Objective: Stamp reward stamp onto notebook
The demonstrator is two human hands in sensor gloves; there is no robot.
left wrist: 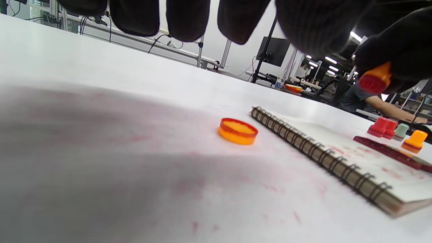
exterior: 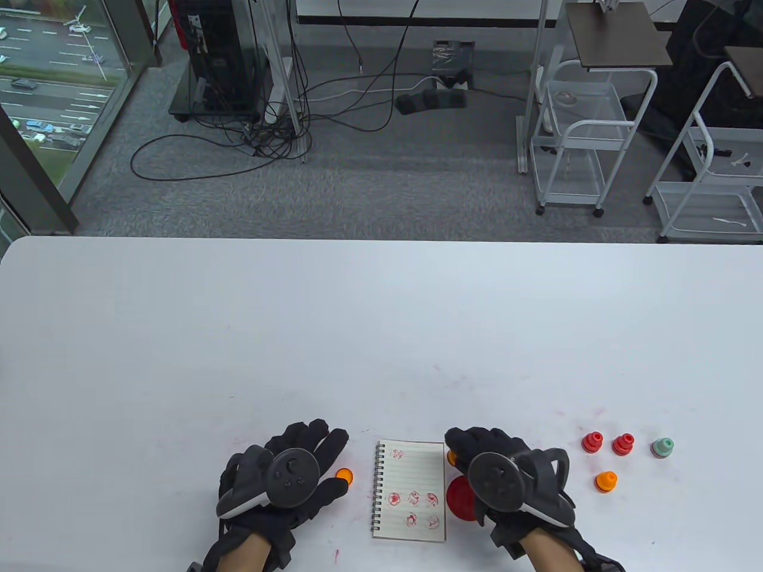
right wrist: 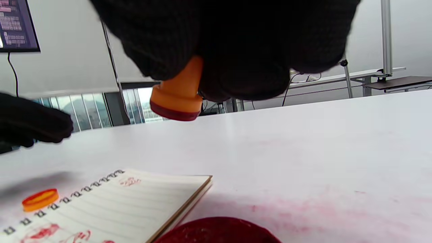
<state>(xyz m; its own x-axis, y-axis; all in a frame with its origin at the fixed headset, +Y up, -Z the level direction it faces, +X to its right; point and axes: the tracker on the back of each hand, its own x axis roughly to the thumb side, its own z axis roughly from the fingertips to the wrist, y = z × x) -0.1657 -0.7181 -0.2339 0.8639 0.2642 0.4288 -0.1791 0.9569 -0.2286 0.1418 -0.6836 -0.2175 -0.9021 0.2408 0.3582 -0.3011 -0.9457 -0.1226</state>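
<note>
White bench (exterior: pixel 381 333), faintly ink-smudged: your right hand (exterior: pixel 506 476) pinches the orange stamp (right wrist: pixel 177 96), face down, above the bench just right of the notebook (exterior: pixel 411 491). Several red prints already mark the near page; this press remains. Your left hand (exterior: pixel 286 471) hovers, fingers spread, holding nothing, beside the orange cap (exterior: pixel 344 475).

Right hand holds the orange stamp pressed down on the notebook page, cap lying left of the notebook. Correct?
Not quite. The right hand does hold the orange stamp, but it is lifted in the air, not touching the notebook; the right wrist view shows the gap under its red face. The cap does lie left of the notebook.
</note>
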